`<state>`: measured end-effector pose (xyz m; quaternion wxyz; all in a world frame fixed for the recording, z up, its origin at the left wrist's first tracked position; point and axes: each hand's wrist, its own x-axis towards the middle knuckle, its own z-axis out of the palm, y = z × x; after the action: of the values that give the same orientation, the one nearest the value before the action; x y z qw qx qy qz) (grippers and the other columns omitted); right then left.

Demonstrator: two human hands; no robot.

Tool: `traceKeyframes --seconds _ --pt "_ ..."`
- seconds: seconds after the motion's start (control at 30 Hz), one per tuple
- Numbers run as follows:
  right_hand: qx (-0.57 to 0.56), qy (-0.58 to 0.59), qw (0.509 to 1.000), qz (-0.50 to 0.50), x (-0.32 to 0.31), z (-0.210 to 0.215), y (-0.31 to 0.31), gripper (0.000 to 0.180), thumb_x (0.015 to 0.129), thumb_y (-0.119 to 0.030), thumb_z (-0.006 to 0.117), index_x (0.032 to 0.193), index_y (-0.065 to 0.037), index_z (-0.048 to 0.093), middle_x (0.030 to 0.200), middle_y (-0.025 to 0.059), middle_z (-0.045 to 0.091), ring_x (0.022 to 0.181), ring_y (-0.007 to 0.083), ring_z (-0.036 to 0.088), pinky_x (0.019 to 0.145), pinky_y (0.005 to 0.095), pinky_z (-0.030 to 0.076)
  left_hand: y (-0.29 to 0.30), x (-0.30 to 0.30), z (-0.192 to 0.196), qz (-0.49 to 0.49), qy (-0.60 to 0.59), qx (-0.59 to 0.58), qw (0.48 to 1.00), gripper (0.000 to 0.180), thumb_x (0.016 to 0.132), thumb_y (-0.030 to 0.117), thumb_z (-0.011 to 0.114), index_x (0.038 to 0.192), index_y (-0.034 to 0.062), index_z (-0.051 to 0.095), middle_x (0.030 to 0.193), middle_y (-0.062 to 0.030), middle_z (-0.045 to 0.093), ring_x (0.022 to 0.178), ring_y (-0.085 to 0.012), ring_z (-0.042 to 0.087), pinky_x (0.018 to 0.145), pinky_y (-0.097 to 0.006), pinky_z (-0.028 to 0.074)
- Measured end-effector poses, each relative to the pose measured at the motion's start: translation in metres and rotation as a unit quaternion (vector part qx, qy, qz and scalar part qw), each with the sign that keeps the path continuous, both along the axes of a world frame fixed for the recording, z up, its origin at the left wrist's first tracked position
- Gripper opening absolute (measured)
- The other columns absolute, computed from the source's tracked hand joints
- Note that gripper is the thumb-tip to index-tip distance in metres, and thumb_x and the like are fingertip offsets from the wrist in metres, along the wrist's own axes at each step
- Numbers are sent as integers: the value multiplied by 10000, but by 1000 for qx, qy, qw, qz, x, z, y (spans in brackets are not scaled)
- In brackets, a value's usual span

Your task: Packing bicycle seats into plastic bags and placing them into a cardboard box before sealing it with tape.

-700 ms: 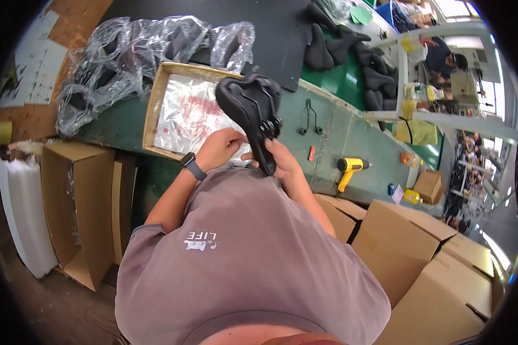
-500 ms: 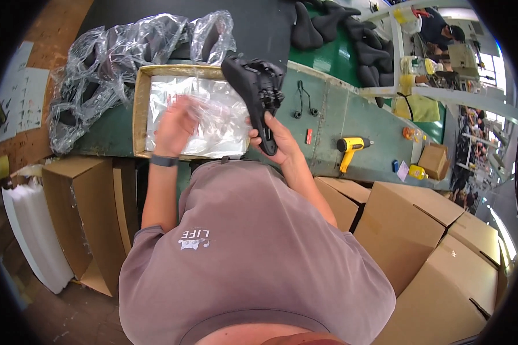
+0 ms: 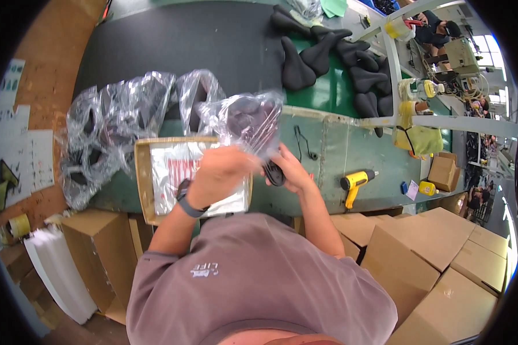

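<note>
Bicycle saddle [image 3: 275, 173] in right hand [image 3: 293, 171]

You face a worn green surface [image 3: 339, 150], with a white frame [image 3: 392, 69] and bright windows [image 3: 490, 53] at right, brown floor [image 3: 105, 334] lower left.

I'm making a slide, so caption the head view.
Right hand holds a black saddle near its nose, left hand at the clear plastic bag over its wide end.

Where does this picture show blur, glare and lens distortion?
Head view: the left hand looks motion-blurred; head view: bright glints streak the clear bag over the saddle, and the windows look washed out; head view: the white stack bows near the left rim.
</note>
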<state>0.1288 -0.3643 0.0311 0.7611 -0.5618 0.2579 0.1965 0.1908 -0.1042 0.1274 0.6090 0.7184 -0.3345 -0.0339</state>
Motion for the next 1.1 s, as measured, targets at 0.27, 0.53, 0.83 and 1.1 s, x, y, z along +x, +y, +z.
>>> traceKeyframes --seconds 0.27,0.53,0.83,1.1 --pt "-456 -95 874 137 215 -143 -193 765 965 -363 852 1583 -9 574 1153 163 803 977 282 783 875 423 629 157 136 -111 608 72 37 790 302 1187 242 599 1209 -39 708 943 -5 624 823 -107 558 741 -294 485" --pt "-630 -182 753 48 473 -217 -257 843 936 -172 829 1656 -14 420 1495 287 615 1385 457 619 1173 509 514 123 108 -245 507 -20 420 752 315 1077 224 665 832 28 686 825 -184 686 784 -414 658 687 -537 462" --pt "-714 -42 694 85 570 -262 -274 960 816 -185 910 1646 -101 436 1532 155 560 1494 386 492 1259 533 419 115 129 -243 520 -9 384 763 419 1078 197 645 724 29 496 699 -156 512 637 -358 529 630 -524 359" --pt "-593 -16 799 -97 413 -279 -232 716 823 -271 905 1411 -76 547 1294 256 719 1197 456 721 1034 565 583 113 123 -241 521 -35 336 784 423 1063 219 658 717 31 505 701 -159 534 629 -379 538 615 -527 370"
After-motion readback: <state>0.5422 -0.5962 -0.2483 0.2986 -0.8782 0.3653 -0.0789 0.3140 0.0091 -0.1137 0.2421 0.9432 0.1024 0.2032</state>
